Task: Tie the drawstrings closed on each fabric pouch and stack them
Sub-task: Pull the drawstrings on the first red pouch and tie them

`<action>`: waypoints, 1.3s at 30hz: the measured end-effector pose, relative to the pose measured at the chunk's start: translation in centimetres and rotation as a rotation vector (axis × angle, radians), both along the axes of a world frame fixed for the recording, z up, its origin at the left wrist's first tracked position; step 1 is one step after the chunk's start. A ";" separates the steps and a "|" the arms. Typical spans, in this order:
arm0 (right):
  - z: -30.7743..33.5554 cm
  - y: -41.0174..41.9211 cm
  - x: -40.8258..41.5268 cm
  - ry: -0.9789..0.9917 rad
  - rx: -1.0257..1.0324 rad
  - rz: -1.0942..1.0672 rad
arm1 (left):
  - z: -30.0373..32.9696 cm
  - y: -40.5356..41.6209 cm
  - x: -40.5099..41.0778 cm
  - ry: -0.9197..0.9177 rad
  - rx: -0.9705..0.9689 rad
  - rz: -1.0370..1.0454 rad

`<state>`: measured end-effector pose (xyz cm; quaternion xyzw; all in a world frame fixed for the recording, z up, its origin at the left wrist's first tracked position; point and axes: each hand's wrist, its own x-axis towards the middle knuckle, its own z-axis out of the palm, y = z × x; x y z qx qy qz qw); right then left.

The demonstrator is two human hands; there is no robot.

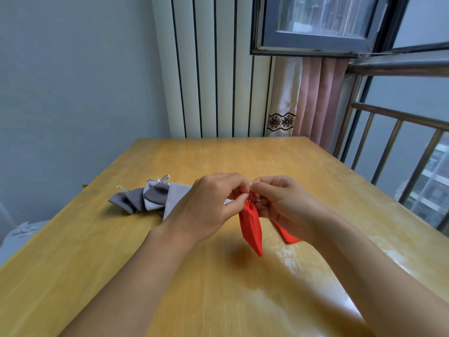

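A red fabric pouch (251,227) hangs above the wooden table (218,288), its gathered neck held between both hands. My left hand (209,205) pinches the red drawstring at the pouch's top from the left. My right hand (284,203) pinches the string from the right, fingers curled. A second red pouch (286,233) lies on the table, partly hidden under my right wrist. To the left lies a pile of grey pouches (148,197), overlapping; the top one has a silver drawstring tied in a bow (160,180).
The table's left edge runs close to the grey pile. A white ribbed radiator (213,69) and pink curtain (318,100) stand behind the table's far edge. A metal railing (401,147) and window are on the right.
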<state>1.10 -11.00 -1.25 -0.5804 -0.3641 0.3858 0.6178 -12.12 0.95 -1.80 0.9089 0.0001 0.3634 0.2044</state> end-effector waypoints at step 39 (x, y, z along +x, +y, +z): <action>-0.6 0.6 0.8 -0.031 0.156 -0.194 | -1.9 0.5 1.6 -0.252 -0.512 0.217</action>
